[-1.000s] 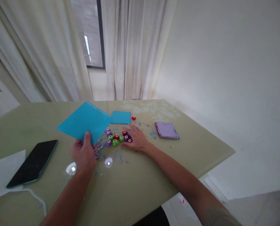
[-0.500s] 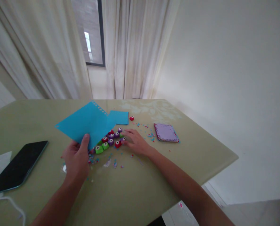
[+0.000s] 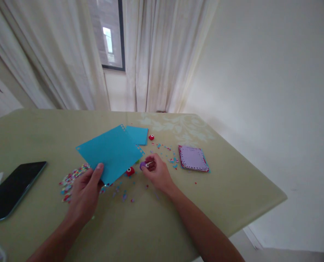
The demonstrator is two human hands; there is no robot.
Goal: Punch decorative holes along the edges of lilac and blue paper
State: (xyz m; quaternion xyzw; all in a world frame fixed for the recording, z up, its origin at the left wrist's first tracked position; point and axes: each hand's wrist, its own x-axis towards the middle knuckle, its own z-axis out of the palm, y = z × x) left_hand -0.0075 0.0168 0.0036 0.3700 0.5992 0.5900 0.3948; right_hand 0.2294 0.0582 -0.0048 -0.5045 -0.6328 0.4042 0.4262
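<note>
My left hand [image 3: 87, 185] pinches a blue sheet of paper [image 3: 110, 154] between thumb and fingers, tilted above the table. Small holes run along the sheet's right edge near its corners. In the fingers of my right hand [image 3: 158, 173] is a small purple craft punch [image 3: 142, 166] with a white button, close to the sheet's right corner. A red craft punch [image 3: 130, 171] rests on the table just below the sheet's edge. The sheet hides most of the other punches behind it.
Beyond the sheet lie a stack of blue paper squares [image 3: 140, 134] and another red punch [image 3: 151, 137]. A stack of hole-edged lilac sheets [image 3: 194, 158] sits at right. Paper confetti [image 3: 73, 178] is heaped by my left hand. A dark tablet [image 3: 17, 187] lies at left.
My right hand has gone from reaching among the punches to gripping the purple one, nearer me. The blue sheet has moved right and lower, covering more of the punches.
</note>
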